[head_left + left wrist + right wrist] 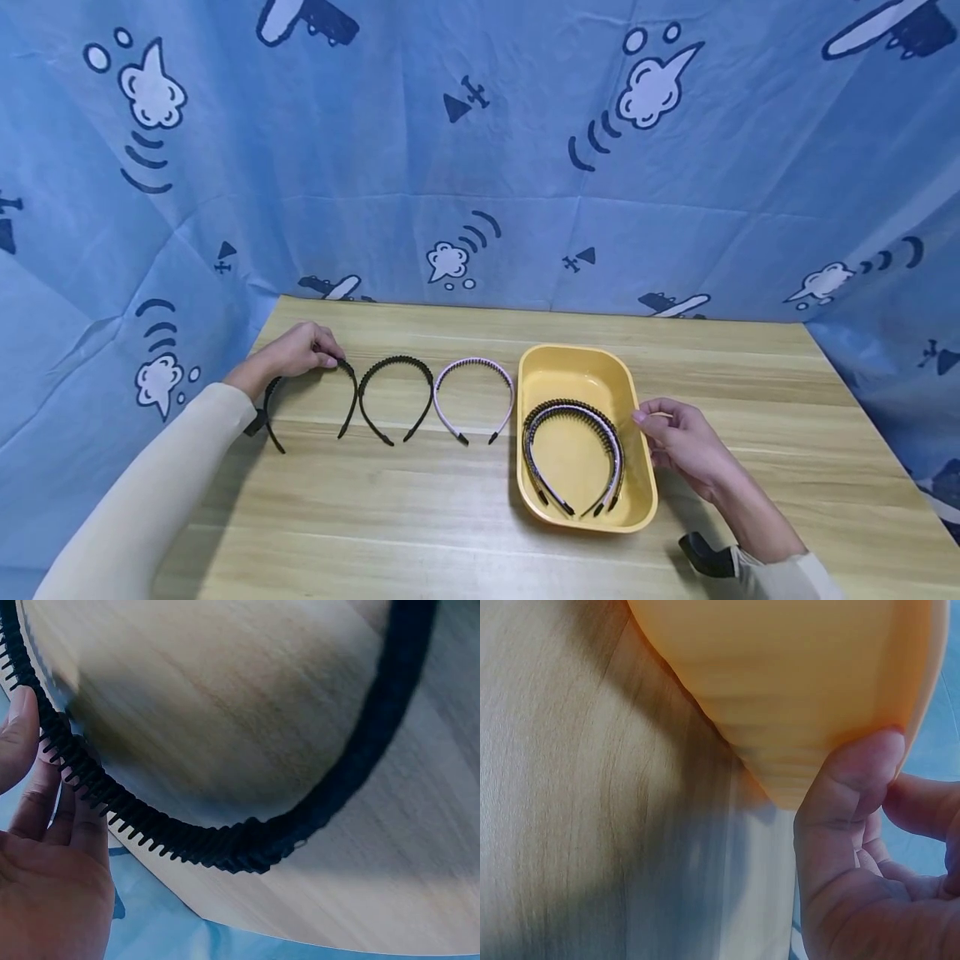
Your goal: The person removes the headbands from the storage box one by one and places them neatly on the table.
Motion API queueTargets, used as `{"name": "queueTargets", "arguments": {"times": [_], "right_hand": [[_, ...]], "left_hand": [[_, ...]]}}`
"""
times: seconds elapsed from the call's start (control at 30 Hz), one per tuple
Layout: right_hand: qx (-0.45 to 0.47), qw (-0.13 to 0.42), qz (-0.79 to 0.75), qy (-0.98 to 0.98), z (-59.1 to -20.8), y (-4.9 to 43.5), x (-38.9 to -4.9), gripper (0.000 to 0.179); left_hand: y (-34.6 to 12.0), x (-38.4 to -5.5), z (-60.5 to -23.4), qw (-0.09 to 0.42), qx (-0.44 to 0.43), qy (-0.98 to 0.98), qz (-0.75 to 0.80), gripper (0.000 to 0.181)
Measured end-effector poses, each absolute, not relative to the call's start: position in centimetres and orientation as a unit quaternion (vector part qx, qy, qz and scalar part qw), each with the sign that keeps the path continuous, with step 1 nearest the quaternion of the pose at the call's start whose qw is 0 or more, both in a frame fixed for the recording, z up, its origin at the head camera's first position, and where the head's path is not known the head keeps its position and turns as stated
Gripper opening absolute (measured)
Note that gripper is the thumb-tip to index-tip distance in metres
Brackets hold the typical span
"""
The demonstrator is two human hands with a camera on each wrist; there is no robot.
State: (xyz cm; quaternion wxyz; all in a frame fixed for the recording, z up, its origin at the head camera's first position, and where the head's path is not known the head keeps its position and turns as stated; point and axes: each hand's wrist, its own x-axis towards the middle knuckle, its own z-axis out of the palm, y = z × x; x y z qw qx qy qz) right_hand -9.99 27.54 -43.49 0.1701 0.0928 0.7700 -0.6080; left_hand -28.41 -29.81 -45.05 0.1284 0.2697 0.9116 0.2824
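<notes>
My left hand [303,350] pinches a black toothed headband [180,836] by its curved top, at the left of the table. To its right lie another black headband [397,360] and a light purple headband [474,361], in a row with their ends toward me. A yellow plastic basin [577,357] stands right of the row, with several headbands [573,406], dark and light, nested inside it. My right hand [686,442] grips the basin's right rim, thumb and fingers on either side of the wall.
Everything stands on a wood-grain table [390,525]. A blue patterned cloth [480,150] hangs behind the table and along its sides. A black wrist strap piece [707,556] shows at the right sleeve.
</notes>
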Motion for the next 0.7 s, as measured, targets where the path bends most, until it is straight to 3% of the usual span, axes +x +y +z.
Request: {"name": "queueTargets", "arguments": {"times": [0.7], "right_hand": [[0.096,0.171,-0.606,0.771,-43.41,27.50,-10.16,0.029]], "left_hand": [[-29.44,-28.57,-45.15,0.129,0.271,0.914,0.273,0.015]]}}
